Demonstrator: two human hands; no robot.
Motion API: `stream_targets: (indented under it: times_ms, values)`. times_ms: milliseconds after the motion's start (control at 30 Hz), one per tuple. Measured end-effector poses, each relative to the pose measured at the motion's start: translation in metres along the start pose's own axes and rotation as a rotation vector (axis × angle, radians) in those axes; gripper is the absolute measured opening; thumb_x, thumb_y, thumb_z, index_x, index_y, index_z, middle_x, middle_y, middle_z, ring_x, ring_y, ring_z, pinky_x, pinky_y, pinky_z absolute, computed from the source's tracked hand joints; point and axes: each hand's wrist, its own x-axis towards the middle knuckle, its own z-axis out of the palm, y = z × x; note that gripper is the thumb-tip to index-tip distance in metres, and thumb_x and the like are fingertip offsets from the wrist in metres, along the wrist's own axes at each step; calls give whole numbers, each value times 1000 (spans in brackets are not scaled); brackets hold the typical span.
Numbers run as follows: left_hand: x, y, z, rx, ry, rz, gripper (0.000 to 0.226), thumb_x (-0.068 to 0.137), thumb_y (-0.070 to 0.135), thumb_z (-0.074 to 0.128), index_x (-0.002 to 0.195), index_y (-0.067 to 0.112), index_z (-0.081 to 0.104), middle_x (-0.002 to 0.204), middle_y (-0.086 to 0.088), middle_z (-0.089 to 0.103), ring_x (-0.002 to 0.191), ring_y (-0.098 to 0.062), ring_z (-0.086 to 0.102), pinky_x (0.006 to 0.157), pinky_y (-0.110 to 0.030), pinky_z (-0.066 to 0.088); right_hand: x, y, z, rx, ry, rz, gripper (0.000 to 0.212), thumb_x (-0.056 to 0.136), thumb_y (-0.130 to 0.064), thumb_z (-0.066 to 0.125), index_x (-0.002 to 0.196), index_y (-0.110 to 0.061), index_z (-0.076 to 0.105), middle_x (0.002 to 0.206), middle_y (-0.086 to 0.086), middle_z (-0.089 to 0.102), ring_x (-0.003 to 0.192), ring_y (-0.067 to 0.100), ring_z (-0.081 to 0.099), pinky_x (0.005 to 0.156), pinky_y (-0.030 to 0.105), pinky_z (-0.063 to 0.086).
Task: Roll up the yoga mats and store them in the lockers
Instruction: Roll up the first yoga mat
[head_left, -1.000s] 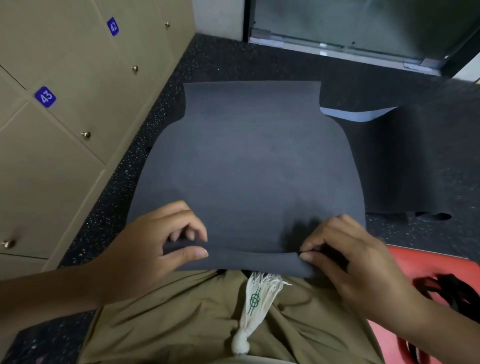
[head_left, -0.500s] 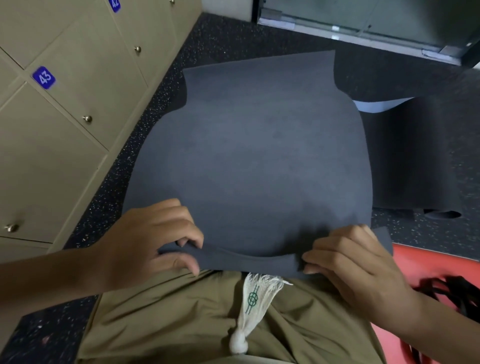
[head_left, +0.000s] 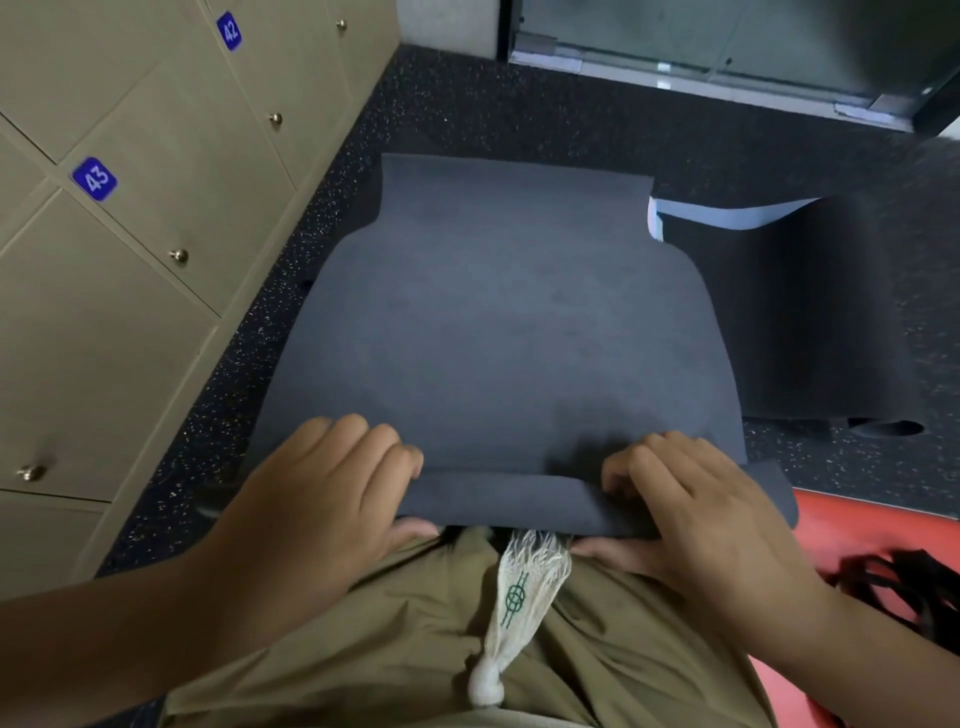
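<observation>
Across the centre of the frame the dark yoga mat (head_left: 498, 332) lies flat on the speckled floor (head_left: 519, 104), its near edge turned over into a first narrow fold at lower centre. That fold looks loose and the right end pokes out past the mat's side, so the roll may skew or spring open if pressure is uneven. The left hand (head_left: 311, 499) and right hand (head_left: 696, 514) both grip the fold, fingers curled on top, thumbs beneath. Lockers (head_left: 130, 249) stand at upper left.
</observation>
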Motion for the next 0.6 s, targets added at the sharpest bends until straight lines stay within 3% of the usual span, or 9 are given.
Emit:
stream_targets:
  times_ms: [133, 333, 433, 600]
  values:
    - [1, 2, 9, 39, -17, 61, 45, 108, 51, 36, 100, 9, 50, 82, -7, 59, 65, -30, 54, 58, -42, 39, -2, -2, -2, -10, 18, 14, 51, 89, -65, 56, 84, -15, 59, 78, -6, 51, 72, 14, 41, 69, 28, 32]
    - [15, -23, 9, -28, 34, 233, 65, 96, 72, 44, 93, 9, 58, 78, -2, 60, 61, -23, 50, 61, -36, 33, 3, -2, -4, 8, 19, 19, 57, 86, -72, 51, 79, -16, 60, 73, -6, 54, 71, 18, 42, 66, 29, 32]
    - [17, -26, 10, -78, 3, 231, 71, 94, 74, 44, 80, 9, 67, 74, 0, 57, 58, -21, 48, 56, -35, 38, 7, 1, -3, 27, 14, 65, 57, 88, -73, 48, 80, -19, 60, 73, -8, 54, 69, 15, 47, 64, 27, 33]
    - [18, -23, 9, -67, 15, 109, 68, 100, 68, 37, 68, 15, 62, 63, 2, 50, 48, -20, 48, 42, -34, 42, 12, 5, 2, 88, -21, 212, 45, 92, -76, 41, 84, -32, 48, 79, -9, 51, 67, 13, 51, 58, 26, 37]
